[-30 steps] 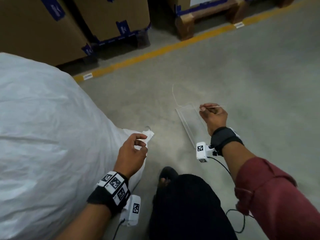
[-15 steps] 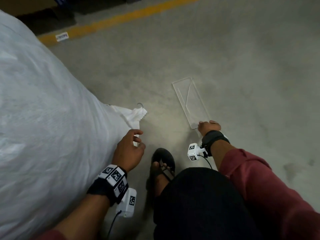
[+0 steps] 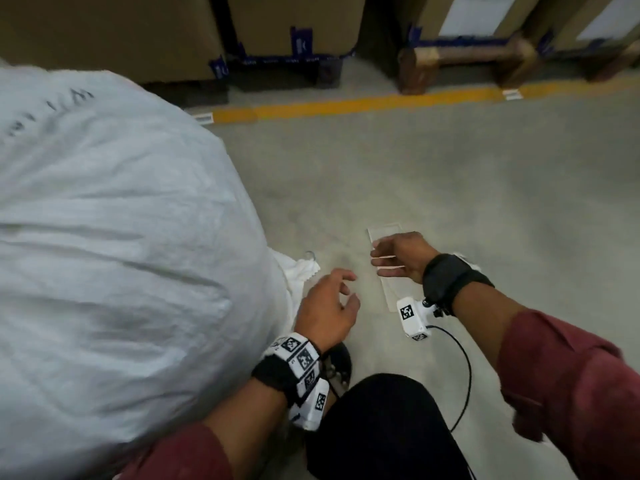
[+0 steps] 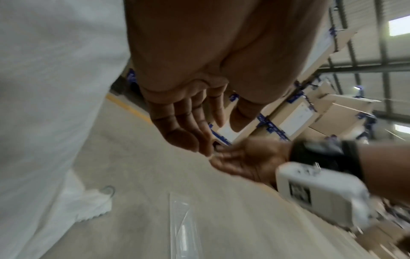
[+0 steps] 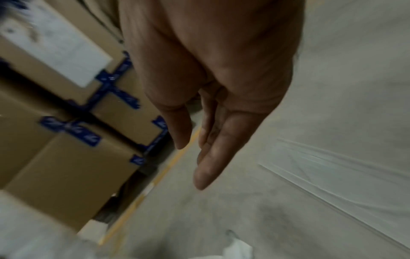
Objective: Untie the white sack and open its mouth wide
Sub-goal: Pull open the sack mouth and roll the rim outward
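The big white sack (image 3: 121, 237) lies on the floor at the left. Its bunched neck (image 3: 299, 271) points right, with a small loop of tie at the tip; the neck (image 4: 93, 205) also shows in the left wrist view. My left hand (image 3: 346, 289) hovers just right of the neck with loosely curled fingers, holding nothing and not touching it. My right hand (image 3: 381, 259) is further right, fingers straight and empty, above a clear plastic sleeve (image 3: 389, 285). Both wrist views show bare, relaxed fingers (image 4: 195, 126) (image 5: 206, 157).
A yellow floor line (image 3: 346, 105) runs across the back, with cardboard boxes (image 3: 294, 22) on pallets (image 3: 460, 60) behind it. My knee in black trousers (image 3: 374, 427) and a sandalled foot (image 3: 337, 368) are just below the hands. Bare concrete floor (image 3: 502, 202) stretches right.
My right hand pinched a thin white string a second ago; it went down to the plastic sleeve and now is open and empty, nearer the sack. The left hand has drawn slightly off the neck.
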